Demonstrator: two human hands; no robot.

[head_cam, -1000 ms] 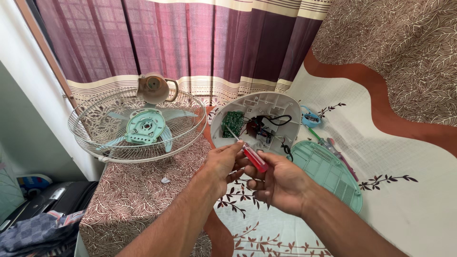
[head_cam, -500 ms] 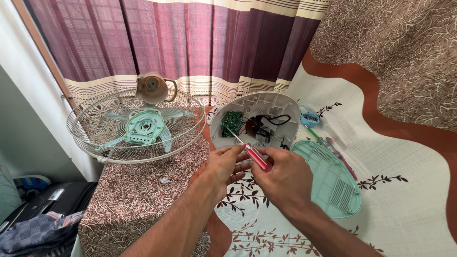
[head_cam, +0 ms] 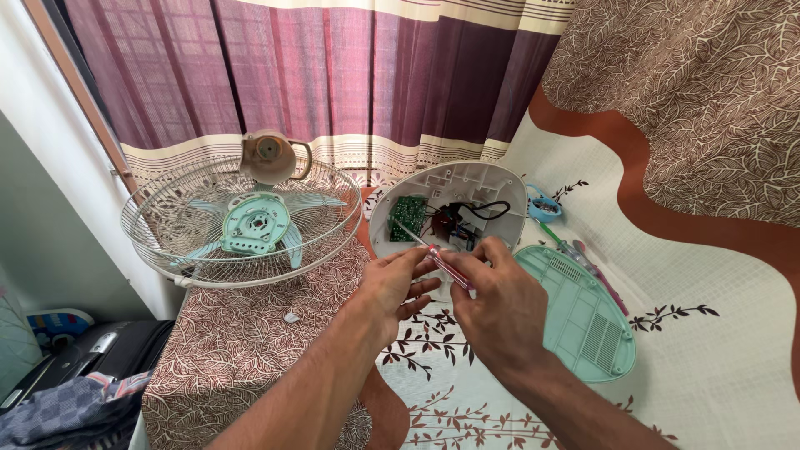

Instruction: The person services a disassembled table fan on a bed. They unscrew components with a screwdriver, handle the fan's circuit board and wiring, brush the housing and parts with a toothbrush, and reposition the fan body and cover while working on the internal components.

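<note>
Right hand (head_cam: 500,304): grip closed on red-handled screwdriver (head_cam: 446,265) | left hand (head_cam: 392,283): fingers pinch its shaft | tip over open fan base (head_cam: 450,208), beside green circuit board (head_cam: 408,218)

One screwdriver (head_cam: 446,265), one fan cage (head_cam: 242,223), two base shells (head_cam: 467,187).

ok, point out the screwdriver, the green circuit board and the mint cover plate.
screwdriver (head_cam: 450,268), head view, on its red handle between the two hands.
green circuit board (head_cam: 407,218), head view, middle of the board inside the open white housing.
mint cover plate (head_cam: 583,321), head view, bare flat centre.
</note>
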